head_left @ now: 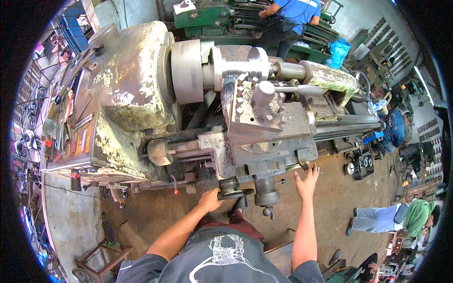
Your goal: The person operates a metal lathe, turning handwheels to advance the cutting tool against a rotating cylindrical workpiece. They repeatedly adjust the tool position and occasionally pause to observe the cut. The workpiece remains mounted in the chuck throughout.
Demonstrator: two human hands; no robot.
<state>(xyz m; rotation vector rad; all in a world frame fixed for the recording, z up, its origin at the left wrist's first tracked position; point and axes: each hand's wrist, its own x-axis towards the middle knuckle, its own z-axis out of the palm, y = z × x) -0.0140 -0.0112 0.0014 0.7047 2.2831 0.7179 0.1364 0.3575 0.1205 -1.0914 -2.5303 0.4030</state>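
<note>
In front of me stands a large metal lathe with worn, peeling paint on its headstock. Its grey chuck holds a shiny spool-shaped metal workpiece, whose right end meets the tailstock. A square tool post with several bolts sits on the carriage, close to the workpiece. My left hand is closed on the rim of a dark handwheel at the carriage front. My right hand has its fingers spread, with the fingertips at the carriage's lower right corner; whether they touch it is unclear.
Hand tools lie on the headstock's left end. A person in blue works at a green lathe behind. Another person in green bends over at the right. A black crate is on the floor, and a metal frame stands lower left.
</note>
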